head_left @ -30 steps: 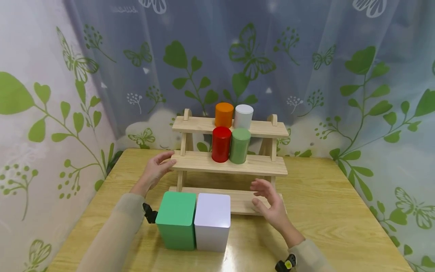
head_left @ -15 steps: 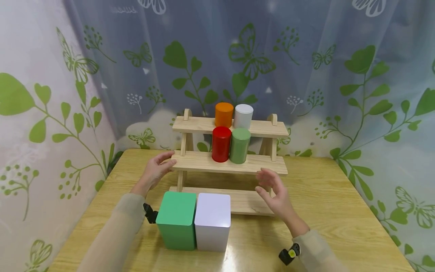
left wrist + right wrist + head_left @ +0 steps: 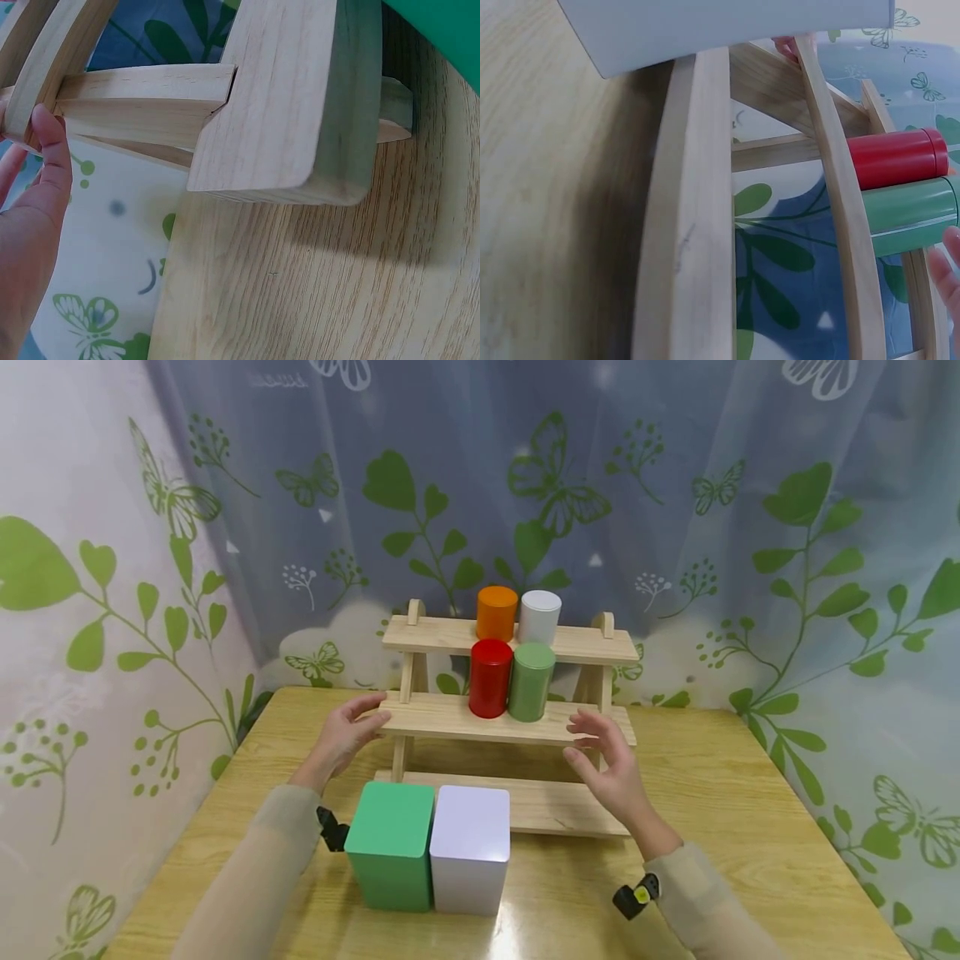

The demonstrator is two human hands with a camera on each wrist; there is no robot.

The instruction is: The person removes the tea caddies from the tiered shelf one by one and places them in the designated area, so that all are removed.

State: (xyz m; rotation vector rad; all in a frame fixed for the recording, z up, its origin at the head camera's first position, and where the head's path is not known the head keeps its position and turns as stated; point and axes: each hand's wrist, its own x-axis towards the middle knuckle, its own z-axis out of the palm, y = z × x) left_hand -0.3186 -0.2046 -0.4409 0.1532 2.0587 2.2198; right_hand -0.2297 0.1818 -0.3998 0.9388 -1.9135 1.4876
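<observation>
- One end of the middle shelf (image 3: 431, 717) of the wooden rack (image 3: 510, 732), the left one, is held by the left hand (image 3: 341, 737), thumb and fingers clamped on the board.
- The green box (image 3: 391, 827) stands on the table (image 3: 720, 827), in front of the rack's left part.
- The lilac box (image 3: 470, 831) stands just beside it.
- The red can (image 3: 490, 681) stands upright on the middle shelf.
- The orange can (image 3: 497, 612) stands behind it on the top shelf (image 3: 442, 635).
- The pale green can (image 3: 532, 685) is upright just beside the red one.
- The white can (image 3: 539, 618) stands just beside the orange one.
- The right hand (image 3: 611, 768) hovers by the middle shelf's right part, thumb and fingertips apart; whether it touches the wood, I cannot tell.
</observation>
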